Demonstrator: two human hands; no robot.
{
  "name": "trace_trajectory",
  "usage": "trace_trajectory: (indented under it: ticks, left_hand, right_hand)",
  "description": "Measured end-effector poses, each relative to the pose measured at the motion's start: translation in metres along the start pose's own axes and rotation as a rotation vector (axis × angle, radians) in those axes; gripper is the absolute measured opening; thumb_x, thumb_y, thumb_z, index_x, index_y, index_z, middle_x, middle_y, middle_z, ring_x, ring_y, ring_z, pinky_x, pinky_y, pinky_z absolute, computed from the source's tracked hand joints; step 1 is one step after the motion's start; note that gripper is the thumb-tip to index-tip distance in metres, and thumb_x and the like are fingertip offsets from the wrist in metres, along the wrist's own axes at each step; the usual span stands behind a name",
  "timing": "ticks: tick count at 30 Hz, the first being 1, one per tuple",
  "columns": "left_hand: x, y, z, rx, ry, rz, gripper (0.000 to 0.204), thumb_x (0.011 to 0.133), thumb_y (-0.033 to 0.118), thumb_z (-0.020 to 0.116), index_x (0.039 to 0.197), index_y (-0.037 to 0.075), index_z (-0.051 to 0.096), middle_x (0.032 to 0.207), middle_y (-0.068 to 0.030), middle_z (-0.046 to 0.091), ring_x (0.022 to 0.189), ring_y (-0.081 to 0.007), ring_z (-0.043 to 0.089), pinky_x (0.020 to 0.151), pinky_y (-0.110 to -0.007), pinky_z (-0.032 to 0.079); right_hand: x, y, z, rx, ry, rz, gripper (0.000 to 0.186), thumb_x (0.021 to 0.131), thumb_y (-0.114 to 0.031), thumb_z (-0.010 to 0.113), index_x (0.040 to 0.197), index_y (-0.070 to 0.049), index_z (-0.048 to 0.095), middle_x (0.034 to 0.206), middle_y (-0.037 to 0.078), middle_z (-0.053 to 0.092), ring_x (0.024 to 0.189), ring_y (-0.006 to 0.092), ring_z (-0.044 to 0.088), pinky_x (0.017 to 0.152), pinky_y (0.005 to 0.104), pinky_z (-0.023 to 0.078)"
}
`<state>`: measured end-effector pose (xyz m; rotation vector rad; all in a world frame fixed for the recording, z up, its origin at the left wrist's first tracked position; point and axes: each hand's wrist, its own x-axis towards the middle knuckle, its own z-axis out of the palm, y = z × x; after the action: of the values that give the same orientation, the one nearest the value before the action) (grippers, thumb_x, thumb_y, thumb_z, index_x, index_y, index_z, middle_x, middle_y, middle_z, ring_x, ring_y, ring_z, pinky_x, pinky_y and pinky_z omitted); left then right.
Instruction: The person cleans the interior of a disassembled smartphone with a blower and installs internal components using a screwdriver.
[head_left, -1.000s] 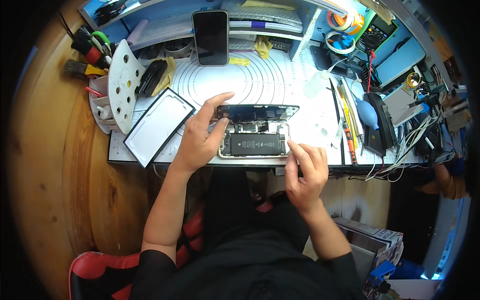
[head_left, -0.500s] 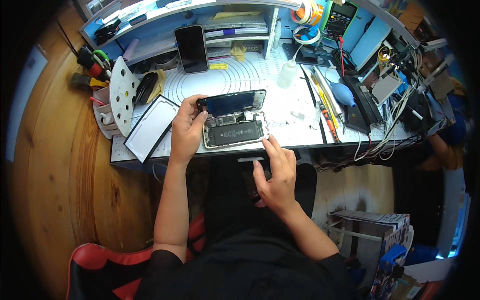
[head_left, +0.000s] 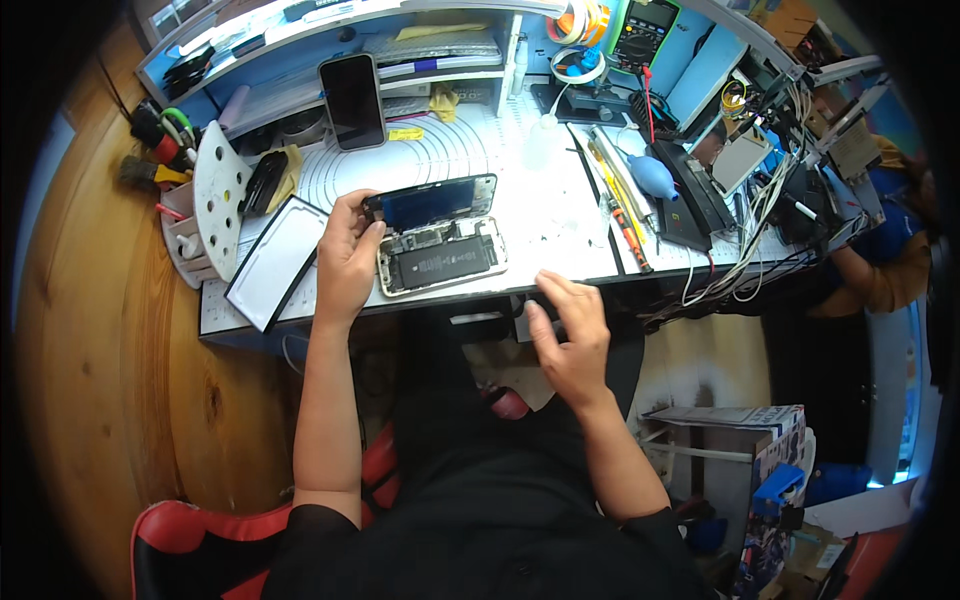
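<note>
An opened smartphone lies near the desk's front edge, its frame [head_left: 390, 289] flat and a dark battery [head_left: 440, 264] showing inside. Its screen [head_left: 435, 205] is tipped up along the far side. My left hand [head_left: 345, 265] grips the left end of that screen between thumb and fingers. Apart from the phone, to its right, my right hand [head_left: 575, 340] hovers by the desk edge with fingers spread and nothing in them. A white box lid with a dark rim [head_left: 275, 262] lies left of my left hand.
Another phone [head_left: 352, 102] stands upright at the back. To the right lie an orange screwdriver [head_left: 629, 240], a blue air blower [head_left: 653, 177] and tangled cables [head_left: 765, 235]. A translucent bottle [head_left: 543, 142] stands mid-desk. A tool holder [head_left: 218, 195] borders the left; another person's arm [head_left: 880, 280] shows far right.
My right hand has come off the phone's right corner and moved right, fingers loosened. My left hand keeps its grip on the raised screen. The whole view has shifted slightly.
</note>
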<state>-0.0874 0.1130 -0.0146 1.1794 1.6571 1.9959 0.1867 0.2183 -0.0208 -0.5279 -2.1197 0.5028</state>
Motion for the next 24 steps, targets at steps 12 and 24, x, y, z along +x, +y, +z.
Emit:
trace_trajectory:
  ticks: [12, 24]
  left_hand:
    - [0.0, 0.015, 0.003, 0.045, -0.043, -0.083, 0.05, 0.099, -0.01, 0.049, 0.147, 0.001, 0.048, 0.128, -0.0136, 0.062, 0.119, -0.0169, 0.06, 0.107, -0.03, 0.043]
    - [0.003, 0.014, 0.004, 0.055, -0.031, -0.064, 0.046, 0.099, -0.01, 0.051, 0.144, 0.001, 0.051, 0.123, -0.0114, 0.065, 0.113, -0.0145, 0.062, 0.101, -0.027, 0.046]
  right_hand:
    - [0.097, 0.083, -0.053, -0.29, -0.295, -0.372, 0.027, 0.079, -0.002, 0.073, 0.106, -0.001, 0.069, 0.099, 0.009, 0.072, 0.096, 0.0278, 0.067, 0.088, 0.0417, 0.053]
    - [0.112, 0.095, -0.044, -0.265, -0.426, -0.46, 0.037, 0.074, -0.004, 0.076, 0.11, 0.0, 0.068, 0.097, 0.01, 0.072, 0.092, 0.0277, 0.068, 0.084, 0.0404, 0.053]
